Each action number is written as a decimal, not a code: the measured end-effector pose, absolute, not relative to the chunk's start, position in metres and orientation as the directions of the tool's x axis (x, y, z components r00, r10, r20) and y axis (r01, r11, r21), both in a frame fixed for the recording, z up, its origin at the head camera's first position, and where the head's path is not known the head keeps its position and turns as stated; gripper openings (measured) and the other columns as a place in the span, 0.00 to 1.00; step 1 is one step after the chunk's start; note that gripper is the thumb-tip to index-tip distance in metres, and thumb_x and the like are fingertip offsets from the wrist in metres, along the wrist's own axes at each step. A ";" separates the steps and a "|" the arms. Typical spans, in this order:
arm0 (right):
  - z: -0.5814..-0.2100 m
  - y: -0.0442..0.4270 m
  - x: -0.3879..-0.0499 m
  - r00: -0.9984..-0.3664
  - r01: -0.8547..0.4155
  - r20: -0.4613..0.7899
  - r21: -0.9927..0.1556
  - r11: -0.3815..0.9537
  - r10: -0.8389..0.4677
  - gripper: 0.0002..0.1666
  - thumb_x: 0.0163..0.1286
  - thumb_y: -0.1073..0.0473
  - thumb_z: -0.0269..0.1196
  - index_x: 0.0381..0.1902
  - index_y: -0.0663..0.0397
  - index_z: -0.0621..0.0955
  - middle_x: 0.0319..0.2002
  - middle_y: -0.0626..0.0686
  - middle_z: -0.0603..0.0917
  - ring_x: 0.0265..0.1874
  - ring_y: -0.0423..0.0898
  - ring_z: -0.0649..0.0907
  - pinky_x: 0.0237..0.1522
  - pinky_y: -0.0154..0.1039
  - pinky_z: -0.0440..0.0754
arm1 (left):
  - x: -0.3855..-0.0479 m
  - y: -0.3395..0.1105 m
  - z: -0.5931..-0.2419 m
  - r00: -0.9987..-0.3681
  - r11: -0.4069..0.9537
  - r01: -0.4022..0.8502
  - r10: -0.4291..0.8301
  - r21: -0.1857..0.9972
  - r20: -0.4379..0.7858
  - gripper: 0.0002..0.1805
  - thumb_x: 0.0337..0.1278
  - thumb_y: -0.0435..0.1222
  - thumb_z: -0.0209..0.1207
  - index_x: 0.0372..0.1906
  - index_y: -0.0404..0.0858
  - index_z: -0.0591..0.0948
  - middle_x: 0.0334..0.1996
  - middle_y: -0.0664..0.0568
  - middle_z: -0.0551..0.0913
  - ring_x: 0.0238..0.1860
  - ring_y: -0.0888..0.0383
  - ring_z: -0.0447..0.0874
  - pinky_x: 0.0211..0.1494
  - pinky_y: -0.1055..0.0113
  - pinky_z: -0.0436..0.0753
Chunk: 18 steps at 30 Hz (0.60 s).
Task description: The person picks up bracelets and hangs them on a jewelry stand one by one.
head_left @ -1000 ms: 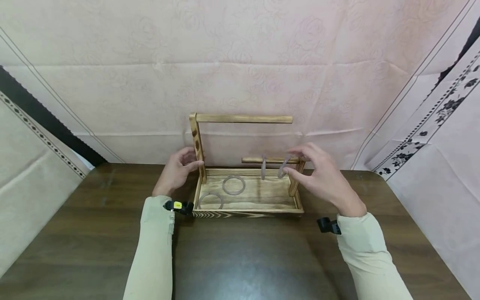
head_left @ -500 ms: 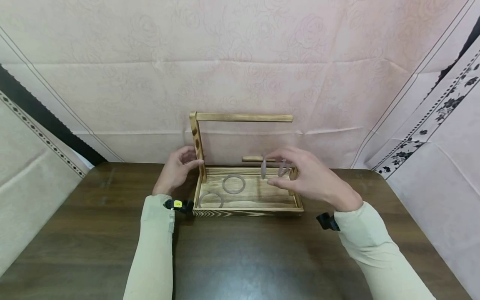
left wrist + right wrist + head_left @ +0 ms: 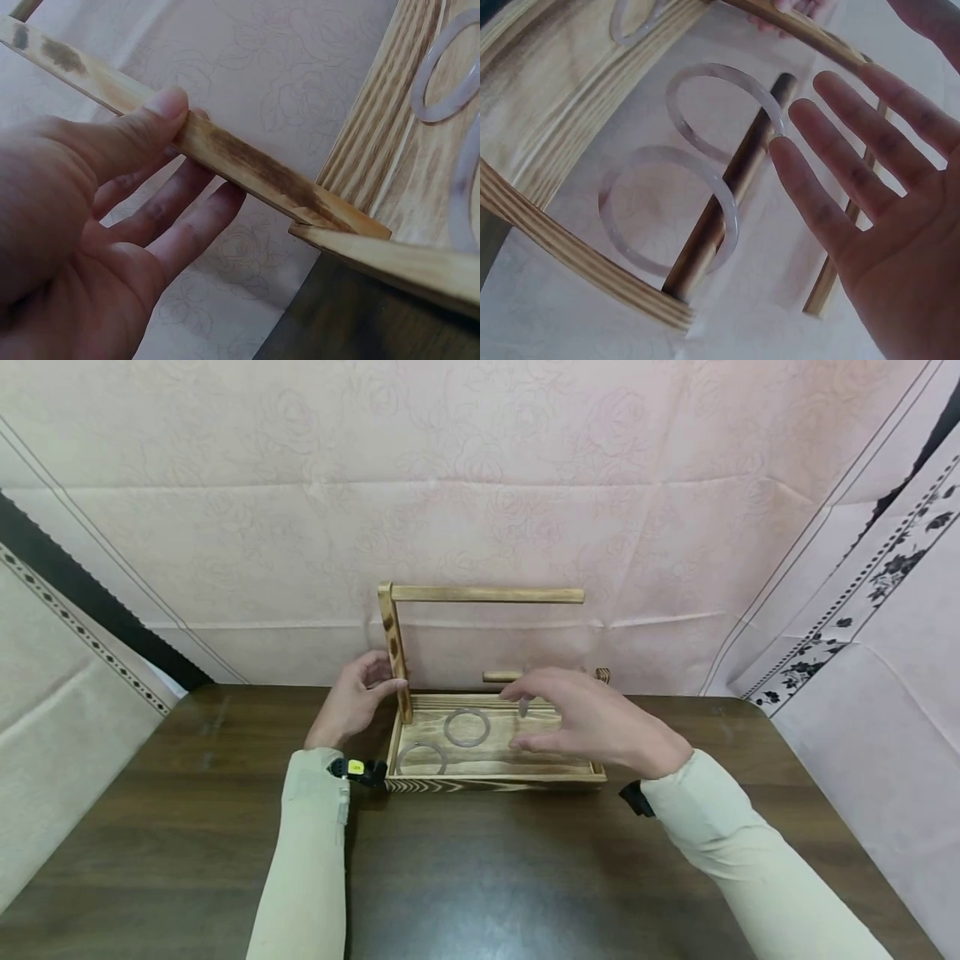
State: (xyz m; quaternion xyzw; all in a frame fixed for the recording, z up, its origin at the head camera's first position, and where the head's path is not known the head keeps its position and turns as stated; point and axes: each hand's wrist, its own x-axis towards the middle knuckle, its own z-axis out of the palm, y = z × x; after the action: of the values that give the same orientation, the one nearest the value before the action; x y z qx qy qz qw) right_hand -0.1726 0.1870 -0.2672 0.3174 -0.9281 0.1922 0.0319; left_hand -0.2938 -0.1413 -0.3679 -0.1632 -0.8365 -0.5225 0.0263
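Note:
A wooden tray stand (image 3: 491,781) has a tall upright (image 3: 395,647) at left carrying an upper rod (image 3: 487,596), and a lower rod (image 3: 501,677) from a short post at right. My left hand (image 3: 352,697) pinches the tall upright between thumb and fingers. Two pale translucent bangles hang on the lower rod: a nearer bangle (image 3: 606,214) and a farther bangle (image 3: 673,105). My right hand (image 3: 600,722) is beside them with fingers straight, gripping nothing; in the head view it hides much of the lower rod. Two more bangles, one bangle (image 3: 467,746) behind another bangle (image 3: 422,745), lie in the tray.
The stand rests on a dark brown wooden table (image 3: 480,868), close to its far edge. Behind hangs a pale pink cloth (image 3: 480,535) with rose patterns. The upper rod's right end is free, as is the lower rod's left end.
My right hand has let go of the bangle at the right on the lower rod and moved left, its fingers straightening. The left hand stays on the upright.

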 end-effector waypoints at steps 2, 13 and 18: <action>-0.268 0.183 -0.174 -0.792 -0.607 0.166 -0.316 0.729 -0.587 0.33 0.62 0.40 0.73 0.61 0.44 0.81 0.59 0.42 0.83 0.63 0.43 0.79 0.67 0.45 0.75 | -0.294 -0.142 -0.368 -0.946 0.393 0.297 0.246 0.870 0.211 0.18 0.69 0.34 0.62 0.59 0.33 0.77 0.56 0.38 0.85 0.59 0.45 0.83 0.60 0.62 0.77; -0.275 0.169 -0.179 -0.755 -0.652 0.107 -0.216 0.727 -0.647 0.32 0.60 0.44 0.75 0.61 0.43 0.81 0.61 0.43 0.82 0.67 0.48 0.77 0.69 0.48 0.74 | -0.295 -0.142 -0.369 -0.949 0.389 0.289 0.235 0.875 0.209 0.17 0.69 0.34 0.63 0.58 0.34 0.77 0.56 0.39 0.85 0.57 0.46 0.83 0.55 0.68 0.78; -0.275 0.165 -0.181 -0.757 -0.650 0.080 -0.191 0.735 -0.648 0.30 0.61 0.42 0.73 0.60 0.39 0.80 0.59 0.40 0.80 0.66 0.46 0.77 0.65 0.49 0.77 | -0.296 -0.141 -0.369 -0.950 0.388 0.287 0.229 0.876 0.210 0.17 0.69 0.34 0.63 0.58 0.36 0.77 0.56 0.41 0.85 0.58 0.47 0.83 0.58 0.60 0.78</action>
State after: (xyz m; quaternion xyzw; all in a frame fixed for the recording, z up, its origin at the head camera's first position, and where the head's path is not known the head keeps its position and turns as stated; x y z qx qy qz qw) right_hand -0.1812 0.1649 -0.2754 0.3485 -0.9315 0.1039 0.0039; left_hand -0.2957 -0.1410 -0.3689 -0.1552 -0.8325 -0.5311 0.0272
